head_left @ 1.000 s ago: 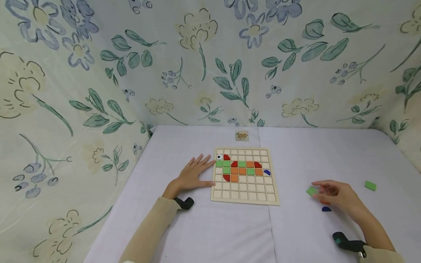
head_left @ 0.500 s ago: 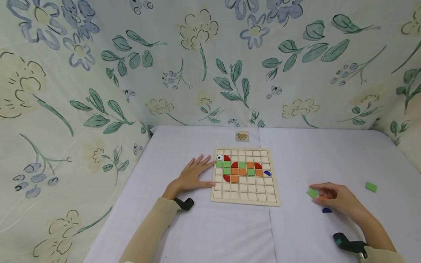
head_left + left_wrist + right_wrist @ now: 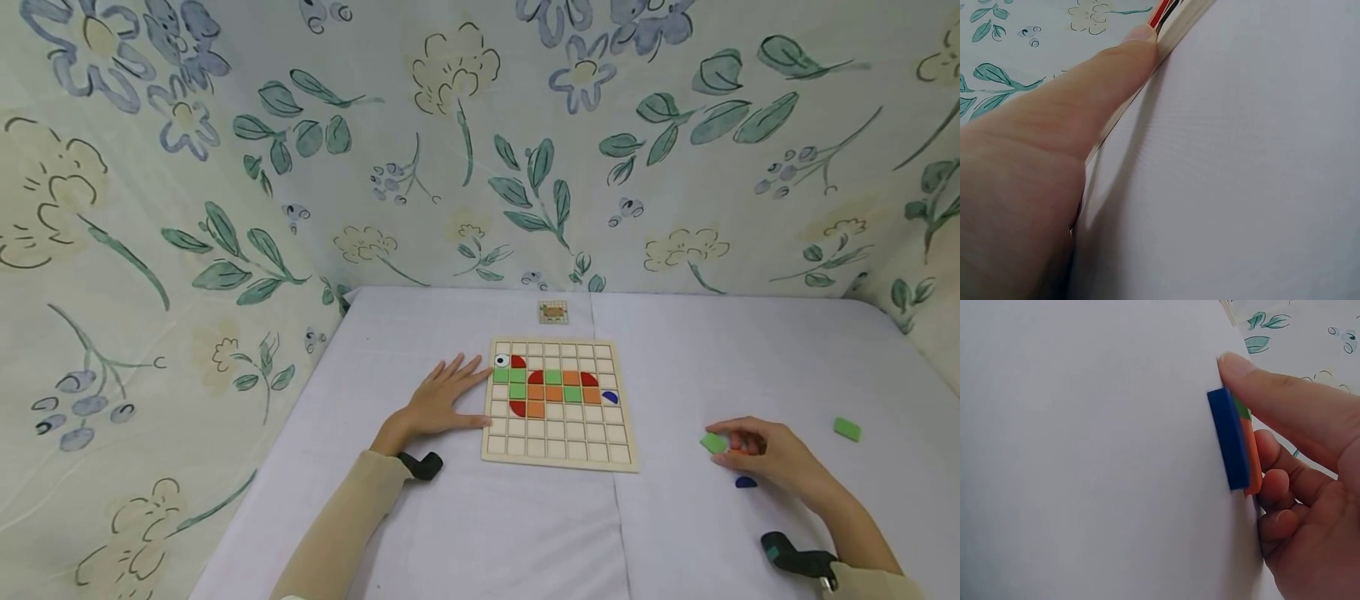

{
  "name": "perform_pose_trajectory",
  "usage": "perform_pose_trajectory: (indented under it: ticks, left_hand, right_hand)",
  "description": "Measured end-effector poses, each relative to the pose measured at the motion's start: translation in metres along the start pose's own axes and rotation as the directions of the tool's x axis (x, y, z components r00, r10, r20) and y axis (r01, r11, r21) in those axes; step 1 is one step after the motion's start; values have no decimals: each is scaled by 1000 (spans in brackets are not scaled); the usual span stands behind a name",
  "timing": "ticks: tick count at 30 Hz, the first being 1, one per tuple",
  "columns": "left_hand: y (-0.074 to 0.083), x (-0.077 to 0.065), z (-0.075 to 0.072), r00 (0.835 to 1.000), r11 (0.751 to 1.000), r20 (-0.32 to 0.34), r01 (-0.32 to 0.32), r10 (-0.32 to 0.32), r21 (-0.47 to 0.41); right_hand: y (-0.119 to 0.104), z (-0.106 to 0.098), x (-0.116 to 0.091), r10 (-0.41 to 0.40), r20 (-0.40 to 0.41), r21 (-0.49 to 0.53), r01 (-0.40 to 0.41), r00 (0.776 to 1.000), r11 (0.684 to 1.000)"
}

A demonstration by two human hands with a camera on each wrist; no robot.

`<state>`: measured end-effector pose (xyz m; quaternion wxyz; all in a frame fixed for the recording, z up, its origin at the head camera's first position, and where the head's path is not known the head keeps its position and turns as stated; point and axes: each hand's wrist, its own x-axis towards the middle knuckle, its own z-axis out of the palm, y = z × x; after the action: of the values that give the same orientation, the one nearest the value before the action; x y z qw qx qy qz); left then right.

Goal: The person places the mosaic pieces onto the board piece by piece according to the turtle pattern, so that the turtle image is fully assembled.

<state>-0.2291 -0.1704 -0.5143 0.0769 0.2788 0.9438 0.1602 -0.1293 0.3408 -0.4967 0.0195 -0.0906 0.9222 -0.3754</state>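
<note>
My left hand (image 3: 441,398) lies with spread fingers at the left edge of a wooden grid board (image 3: 555,446), fingertip and thumb touching its rim. In the left wrist view the thumb (image 3: 1107,78) rests against the board's side (image 3: 1180,39). Coloured tiles form a patchwork on the grid, with an eye piece (image 3: 502,361) at upper left and a blue half-round piece (image 3: 611,397) at right. Right of the board, my right hand (image 3: 772,454) pinches a green tile (image 3: 714,442) between thumb and forefinger. An orange piece (image 3: 1252,464) shows by its curled fingers, partly hidden behind a blue half-round piece (image 3: 1229,440).
Another green tile (image 3: 847,429) lies right of the right hand on the white-covered table (image 3: 540,533). A small picture card (image 3: 553,312) lies behind the board. Floral cloth (image 3: 450,167) hangs at the back and sides.
My right fingers have closed in slightly around the green tile, the forefinger shifting a little left. The left hand and the board hold still.
</note>
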Motion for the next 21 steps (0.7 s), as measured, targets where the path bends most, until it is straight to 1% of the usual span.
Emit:
perform_pose_trajectory:
  ticks: [8,11,15,17,21]
  left_hand:
    - [0,1,0,1000,1000,1,-3,3,-3]
    - [0,0,0,1000,1000,-3,-5,5,-2]
    - [0,0,1,1000,1000,9,2,-2,14]
    - [0,0,1,1000,1000,18,10,-10,18]
    - [-1,0,2,1000,1000,6,12,-12,16]
  right_hand:
    - [0,2,4,3,-34,-42,-5,999,999]
    - [1,2,2,20,-24,-46,-21,1000,999]
    - [1,2,-1,36,-8,-39,-36,999,999]
    - [1,3,-2,29,-13,-36,-30,999,999]
    - [1,3,-1,7,-24,-40,-8,1000,999]
